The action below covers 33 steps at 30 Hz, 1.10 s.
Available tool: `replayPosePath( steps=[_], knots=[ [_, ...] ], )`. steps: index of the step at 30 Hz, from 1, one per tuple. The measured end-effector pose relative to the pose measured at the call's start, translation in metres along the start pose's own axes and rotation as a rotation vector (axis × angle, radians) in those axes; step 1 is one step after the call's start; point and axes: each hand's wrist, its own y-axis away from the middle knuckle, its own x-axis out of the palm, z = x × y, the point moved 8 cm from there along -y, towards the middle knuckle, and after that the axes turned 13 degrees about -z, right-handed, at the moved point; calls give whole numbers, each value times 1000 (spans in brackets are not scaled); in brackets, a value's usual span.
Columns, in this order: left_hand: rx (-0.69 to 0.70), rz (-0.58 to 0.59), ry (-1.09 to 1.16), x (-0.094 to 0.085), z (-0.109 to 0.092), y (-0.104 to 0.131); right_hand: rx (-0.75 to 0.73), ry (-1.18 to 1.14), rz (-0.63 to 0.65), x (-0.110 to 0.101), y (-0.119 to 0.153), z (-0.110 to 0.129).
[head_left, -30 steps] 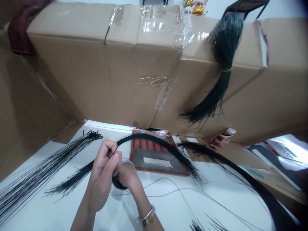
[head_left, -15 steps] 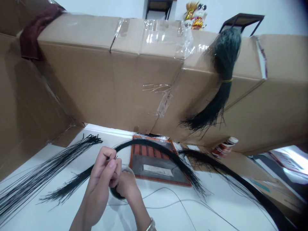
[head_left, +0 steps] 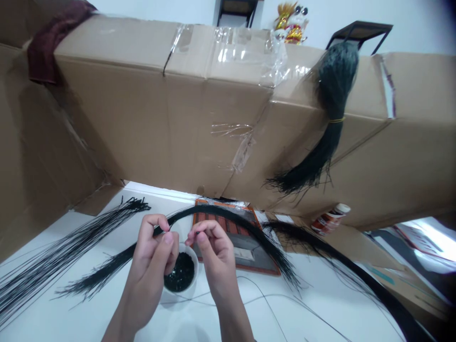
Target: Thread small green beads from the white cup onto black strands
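My left hand (head_left: 155, 254) is closed in a pinch, and a thin black strand just shows at its fingertips. Facing it, my right hand (head_left: 215, 254) pinches a tiny black piece, mostly hidden by the fingertips. Below and between both hands stands a white cup (head_left: 195, 266) holding many small black pieces (head_left: 181, 273). A curved bundle of black strands (head_left: 217, 209) arches behind my hands, partly covered by the left one. Loose thin strands (head_left: 263, 297) trail over the white table to the right.
Straight black strands (head_left: 81, 242) with thickened ends lie at left. Another black bundle (head_left: 335, 251) curves along the right. A tied bundle (head_left: 337, 95) hangs over the cardboard wall (head_left: 160, 128). A red-brown framed panel (head_left: 228, 228) and a red bottle with white cap (head_left: 329, 219) lie behind.
My right hand has come up out of the white cup and now pinches a tiny black piece close to my left hand. The left hand has barely moved.
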Motion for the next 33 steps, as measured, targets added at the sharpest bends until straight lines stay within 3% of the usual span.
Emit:
replayPosePath(
  steps=[4, 13, 23, 33],
  knots=[
    [21, -16, -35, 0, 0, 2, -9, -158, -56, 6, 14, 17],
    [208, -67, -185, -2, -9, 8, 76, -395, -35, 19, 22, 15],
    [389, -169, -363, -7, -29, 18, 177, -456, 36, 26, 23, 11],
    [425, -166, -393, -10, -29, 17, 146, -415, 17, 24, 24, 13]
  ],
)
